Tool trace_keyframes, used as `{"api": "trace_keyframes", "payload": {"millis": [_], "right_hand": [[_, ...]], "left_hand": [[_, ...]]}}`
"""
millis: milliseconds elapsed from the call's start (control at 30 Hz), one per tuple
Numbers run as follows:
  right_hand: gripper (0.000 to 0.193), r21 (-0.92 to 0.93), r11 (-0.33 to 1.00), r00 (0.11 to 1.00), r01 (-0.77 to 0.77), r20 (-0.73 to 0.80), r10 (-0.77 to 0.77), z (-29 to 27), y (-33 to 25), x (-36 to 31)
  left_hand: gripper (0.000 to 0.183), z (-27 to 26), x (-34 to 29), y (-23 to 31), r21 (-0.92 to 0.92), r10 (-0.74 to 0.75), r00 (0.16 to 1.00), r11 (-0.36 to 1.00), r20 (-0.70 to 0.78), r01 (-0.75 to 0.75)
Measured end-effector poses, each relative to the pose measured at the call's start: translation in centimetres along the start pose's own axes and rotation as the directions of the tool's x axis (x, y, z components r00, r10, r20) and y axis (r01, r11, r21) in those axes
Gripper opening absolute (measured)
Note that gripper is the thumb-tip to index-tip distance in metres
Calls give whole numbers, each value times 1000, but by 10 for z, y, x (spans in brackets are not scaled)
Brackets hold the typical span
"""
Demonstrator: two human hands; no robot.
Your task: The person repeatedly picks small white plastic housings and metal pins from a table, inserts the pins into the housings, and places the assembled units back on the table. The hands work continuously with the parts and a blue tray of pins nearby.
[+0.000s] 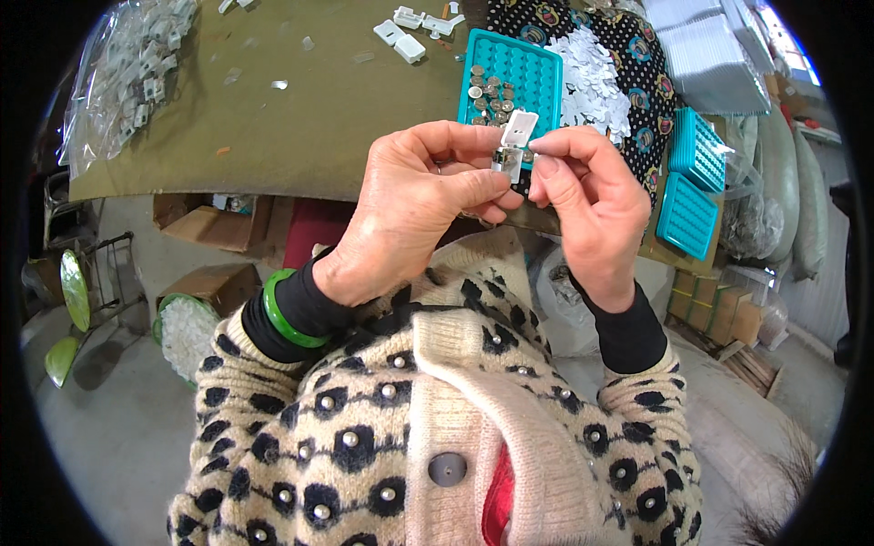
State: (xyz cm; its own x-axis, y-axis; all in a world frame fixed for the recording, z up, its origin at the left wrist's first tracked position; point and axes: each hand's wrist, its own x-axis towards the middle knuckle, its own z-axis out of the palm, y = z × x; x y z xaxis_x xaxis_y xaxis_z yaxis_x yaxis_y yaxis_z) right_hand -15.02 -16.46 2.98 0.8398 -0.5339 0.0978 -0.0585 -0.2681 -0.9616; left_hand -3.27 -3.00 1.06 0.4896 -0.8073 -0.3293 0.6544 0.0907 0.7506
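Note:
Between my hands, above the table's near edge, is a small white plastic case (519, 130) with its hinged lid raised and metal parts showing inside. My left hand (414, 177) is closed on the case, thumb and fingers gripping its left side. Close against the case's right side, my right hand (592, 182) has its thumb and forefinger pinched together; what they hold is too small to make out. Just beyond my fingers lies a teal tray (528, 56) with rows of round hollows. Several silver coin cells (492, 94) are heaped on its left part.
White flat pieces (594, 86) are piled on a dark patterned cloth (645, 109) right of the tray. More white cases (401, 42) lie farther back. A clear bag of parts (146, 77) sits far left. Teal trays (687, 217) and stacked white sheets (715, 68) stand at right.

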Motion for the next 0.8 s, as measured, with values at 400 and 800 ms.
{"api": "trace_keyframes", "payload": {"millis": [400, 800], "right_hand": [[13, 163, 985, 998, -63, -11, 66, 3, -3, -4], [11, -424, 809, 909, 408, 99, -406, 4, 6, 10]], "left_hand": [[32, -1, -4, -2, -44, 60, 998, 997, 17, -60], [26, -8, -1, 2, -229, -226, 971, 944, 71, 237]]}}
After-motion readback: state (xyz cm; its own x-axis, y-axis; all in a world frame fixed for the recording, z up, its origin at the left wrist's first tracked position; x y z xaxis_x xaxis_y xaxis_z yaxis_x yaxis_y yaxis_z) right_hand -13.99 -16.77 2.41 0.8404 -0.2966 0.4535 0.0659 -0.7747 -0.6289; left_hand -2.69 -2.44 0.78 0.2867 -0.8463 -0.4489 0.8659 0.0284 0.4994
